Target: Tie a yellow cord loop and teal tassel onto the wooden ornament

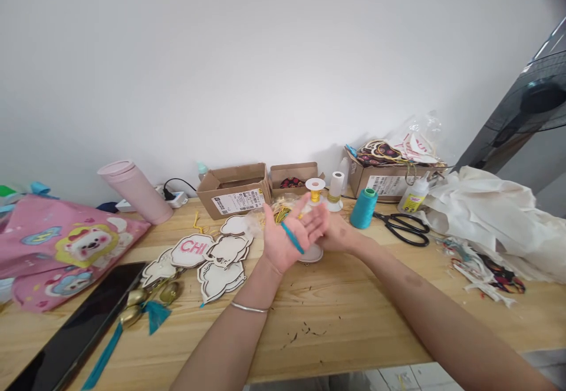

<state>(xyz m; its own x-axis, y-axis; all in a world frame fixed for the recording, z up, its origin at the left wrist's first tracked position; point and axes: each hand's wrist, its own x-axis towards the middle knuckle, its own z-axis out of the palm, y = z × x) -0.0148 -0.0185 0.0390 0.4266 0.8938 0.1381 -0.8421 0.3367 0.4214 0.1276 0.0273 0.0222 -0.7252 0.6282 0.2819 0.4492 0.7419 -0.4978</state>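
My left hand point(287, 235) is held palm up over the table, its fingers stretched out. A flat band of teal thread point(292, 239) lies across that palm, just below the fingers. Close against the left fingertips is my right hand point(339, 233), its fingers curled and partly hidden; whatever is between them cannot be made out. Beneath the hands, a pale cloud-shaped plaque point(312, 255) shows in part. To the right stands a cone of teal thread point(363, 209), near black-handled scissors point(404, 227). A spool of yellow thread point(315, 193) is just behind the hands.
Several cloud-shaped plaques point(223, 249) lie left, near brass bells with teal tassels point(131, 314) and a black tablet-like slab point(75, 326). Cardboard boxes point(234, 193) line the wall. A pink tumbler point(137, 193), pink bag point(75, 249), glue bottle point(414, 196) and white cloth point(499, 220) surround the workspace.
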